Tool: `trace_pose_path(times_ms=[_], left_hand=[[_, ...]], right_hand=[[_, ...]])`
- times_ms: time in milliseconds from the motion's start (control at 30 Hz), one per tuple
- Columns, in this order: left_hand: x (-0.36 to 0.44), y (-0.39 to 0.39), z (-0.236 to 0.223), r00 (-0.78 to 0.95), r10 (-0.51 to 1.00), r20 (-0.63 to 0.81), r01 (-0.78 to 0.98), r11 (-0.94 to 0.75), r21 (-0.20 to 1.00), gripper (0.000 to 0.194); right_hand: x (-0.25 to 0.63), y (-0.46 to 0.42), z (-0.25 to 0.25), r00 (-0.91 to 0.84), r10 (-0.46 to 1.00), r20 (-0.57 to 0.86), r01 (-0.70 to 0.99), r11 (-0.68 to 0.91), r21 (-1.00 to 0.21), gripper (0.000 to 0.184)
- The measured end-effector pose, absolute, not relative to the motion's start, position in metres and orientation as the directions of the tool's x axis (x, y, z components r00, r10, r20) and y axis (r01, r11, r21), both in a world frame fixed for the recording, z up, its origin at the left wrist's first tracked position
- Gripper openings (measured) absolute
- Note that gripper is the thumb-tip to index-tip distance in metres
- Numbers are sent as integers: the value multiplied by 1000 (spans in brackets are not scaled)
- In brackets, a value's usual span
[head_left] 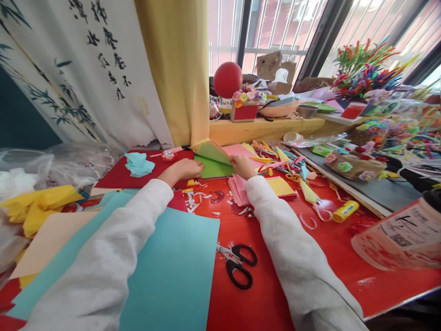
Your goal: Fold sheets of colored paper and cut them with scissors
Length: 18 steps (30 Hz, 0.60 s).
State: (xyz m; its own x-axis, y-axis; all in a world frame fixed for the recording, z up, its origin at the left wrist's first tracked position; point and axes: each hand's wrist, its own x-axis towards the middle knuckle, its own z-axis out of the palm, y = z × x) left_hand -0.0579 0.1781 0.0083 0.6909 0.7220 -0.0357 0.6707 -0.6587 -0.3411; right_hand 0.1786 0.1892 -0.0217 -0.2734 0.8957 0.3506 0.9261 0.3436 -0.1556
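My right hand (243, 166) pinches the corner of a few lifted sheets of coloured paper (214, 151), pale green on the near face with pink and yellow behind. Beneath them lies a bright green sheet (216, 168). At its left edge rests my left hand (186, 169), palm down with fingers extended; the fingertips are partly hidden. Dark red paper (113, 171) with a crumpled light blue piece (138, 164) on it lies left of that hand. Below my right wrist is a stack of pink and yellow paper (279, 186).
Black-handled scissors (237, 263) lie on the red table (268, 299) beside a large light blue sheet (172, 271). A yellow glue stick (346, 211), paper scraps (196, 200) and a pink cup (396, 236) are to the right. Craft items crowd the windowsill (285, 125).
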Motion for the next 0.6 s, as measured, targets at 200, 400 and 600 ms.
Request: trace_pose_path(times_ms=[200,400,600], left_hand=[[-58,190,8,679,723,-127,657,-676,-335,56],[-55,190,9,630,772,-89,720,-623,-306,28],[-49,197,16,536,843,51,830,-514,-217,33]], right_hand=[[178,189,-19,-285,895,342,926,350,-144,27],[178,189,-17,-318,887,334,915,379,-135,25],[179,188,-20,-382,873,303,888,437,-141,24]])
